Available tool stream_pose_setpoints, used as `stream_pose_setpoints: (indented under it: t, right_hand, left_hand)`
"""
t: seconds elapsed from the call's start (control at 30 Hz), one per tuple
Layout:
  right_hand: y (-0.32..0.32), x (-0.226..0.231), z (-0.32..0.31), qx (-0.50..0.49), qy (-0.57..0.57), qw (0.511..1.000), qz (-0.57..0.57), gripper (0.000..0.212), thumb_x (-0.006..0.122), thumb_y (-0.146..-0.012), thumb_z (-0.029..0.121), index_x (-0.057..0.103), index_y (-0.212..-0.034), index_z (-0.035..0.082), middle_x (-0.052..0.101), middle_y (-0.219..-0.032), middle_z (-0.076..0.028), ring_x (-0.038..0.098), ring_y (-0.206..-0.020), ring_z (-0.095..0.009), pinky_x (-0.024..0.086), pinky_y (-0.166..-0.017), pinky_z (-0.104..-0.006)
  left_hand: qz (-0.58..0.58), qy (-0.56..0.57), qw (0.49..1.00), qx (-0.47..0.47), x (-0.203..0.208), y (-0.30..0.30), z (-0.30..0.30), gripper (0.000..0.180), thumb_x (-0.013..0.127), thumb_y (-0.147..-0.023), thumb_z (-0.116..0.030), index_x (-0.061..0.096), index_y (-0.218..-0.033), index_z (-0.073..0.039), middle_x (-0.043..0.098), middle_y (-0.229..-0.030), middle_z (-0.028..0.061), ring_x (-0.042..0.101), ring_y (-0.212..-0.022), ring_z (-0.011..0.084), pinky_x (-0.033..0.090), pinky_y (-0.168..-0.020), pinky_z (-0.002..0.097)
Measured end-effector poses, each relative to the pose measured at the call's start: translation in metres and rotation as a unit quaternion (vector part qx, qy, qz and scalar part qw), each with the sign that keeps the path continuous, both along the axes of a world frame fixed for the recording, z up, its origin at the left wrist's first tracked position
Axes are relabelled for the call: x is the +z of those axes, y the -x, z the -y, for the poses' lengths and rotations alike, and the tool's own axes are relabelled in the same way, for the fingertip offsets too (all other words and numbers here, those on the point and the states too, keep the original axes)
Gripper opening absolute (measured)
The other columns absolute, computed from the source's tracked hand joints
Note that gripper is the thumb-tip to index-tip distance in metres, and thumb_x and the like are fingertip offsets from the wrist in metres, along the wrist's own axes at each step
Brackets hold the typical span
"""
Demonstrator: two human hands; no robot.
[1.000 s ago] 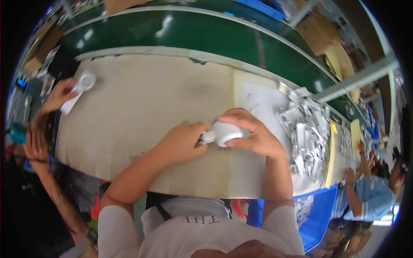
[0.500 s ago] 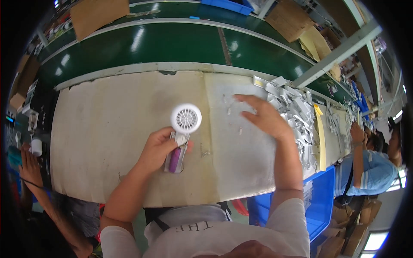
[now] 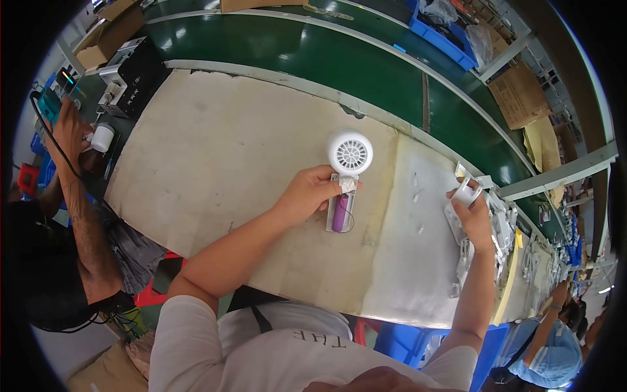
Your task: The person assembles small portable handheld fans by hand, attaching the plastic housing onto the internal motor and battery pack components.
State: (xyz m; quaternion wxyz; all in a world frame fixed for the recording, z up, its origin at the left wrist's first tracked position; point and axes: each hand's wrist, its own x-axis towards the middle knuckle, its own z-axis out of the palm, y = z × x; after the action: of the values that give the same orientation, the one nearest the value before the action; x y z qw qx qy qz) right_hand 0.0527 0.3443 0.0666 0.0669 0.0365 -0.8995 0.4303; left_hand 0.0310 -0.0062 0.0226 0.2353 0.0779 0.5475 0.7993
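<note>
My left hand (image 3: pixel 307 195) is closed round the neck of a small white handheld fan (image 3: pixel 351 155), its round grille facing up. The fan's handle is uncovered, showing a purple cylindrical battery (image 3: pixel 340 214) and a thin dark wire looping beside it. Over at the right, my right hand (image 3: pixel 475 221) grips a pale plastic handle cover (image 3: pixel 466 194) between thumb and fingers, at the near-left side of a heap of similar pale plastic covers (image 3: pixel 501 225). Part of the held cover is hidden by the fingers.
The worktable (image 3: pixel 261 130) borders a green conveyor belt (image 3: pixel 313 57). A metal post (image 3: pixel 562 170) slants over the heap. Below the table's right edge stands a blue bin (image 3: pixel 398 343). At left, a co-worker's arm (image 3: pixel 81 215) is near a black machine (image 3: pixel 130 78).
My right hand, open and apart from the heap before, has moved right to it and closed on a cover. The left hand still holds the fan; the whole view has turned.
</note>
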Motion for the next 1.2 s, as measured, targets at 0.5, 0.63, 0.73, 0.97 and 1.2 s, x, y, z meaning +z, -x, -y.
stream_pose_setpoints:
  t: [0.5,0.63,0.73,0.97,1.2]
  right_hand:
    - [-0.015,0.005,0.201,0.132,-0.083,0.981,-0.112,0.036,0.062,-0.082,0.016,0.053,-0.116,0.007,0.061,-0.1,-0.014,0.061,-0.089,-0.021,0.049,-0.071,-0.0282]
    - [0.0,0.003,0.177,0.103,0.077,0.99,-0.064,0.037,0.057,-0.087,0.017,0.051,-0.122,0.007,0.06,-0.104,-0.015,0.061,-0.091,-0.021,0.046,-0.078,-0.0267]
    - [0.007,-0.003,0.165,0.035,0.113,0.985,-0.122,0.039,0.054,-0.088,0.013,0.048,-0.126,0.009,0.059,-0.102,-0.013,0.057,-0.095,-0.019,0.045,-0.078,-0.0276]
    - [-0.018,0.007,0.199,0.142,-0.125,0.971,-0.146,0.056,0.066,-0.074,0.009,0.048,-0.127,0.012,0.053,-0.095,-0.011,0.054,-0.085,-0.025,0.047,-0.073,-0.0336]
    - [-0.017,0.004,0.207,0.084,-0.17,0.951,-0.246,0.073,0.071,-0.062,0.004,0.045,-0.129,0.016,0.048,-0.113,-0.008,0.051,-0.086,-0.026,0.046,-0.072,-0.0338]
  left_hand:
    - [0.062,-0.181,0.973,0.13,-0.011,-0.002,0.001,0.033,0.048,-0.089,-0.015,0.047,-0.118,-0.001,0.055,-0.116,0.0108,0.056,-0.102,0.0203,0.049,-0.083,0.0338]
    - [0.013,-0.209,0.964,0.165,-0.008,-0.001,0.001,0.032,0.046,-0.089,-0.012,0.047,-0.118,0.0,0.055,-0.116,0.0129,0.056,-0.103,0.0215,0.049,-0.084,0.035]
    - [-0.004,-0.204,0.964,0.171,-0.006,-0.001,0.002,0.036,0.048,-0.09,-0.018,0.044,-0.121,0.001,0.052,-0.119,0.0152,0.055,-0.105,0.023,0.05,-0.084,0.0358]
    - [0.039,-0.22,0.958,0.18,-0.008,-0.011,-0.007,0.031,0.047,-0.088,-0.009,0.047,-0.118,0.002,0.055,-0.115,0.0119,0.056,-0.104,0.0212,0.048,-0.086,0.0337]
    - [0.013,-0.273,0.94,0.204,-0.007,-0.017,-0.012,0.028,0.049,-0.087,-0.007,0.05,-0.114,0.001,0.056,-0.113,0.009,0.056,-0.103,0.0197,0.047,-0.087,0.0343]
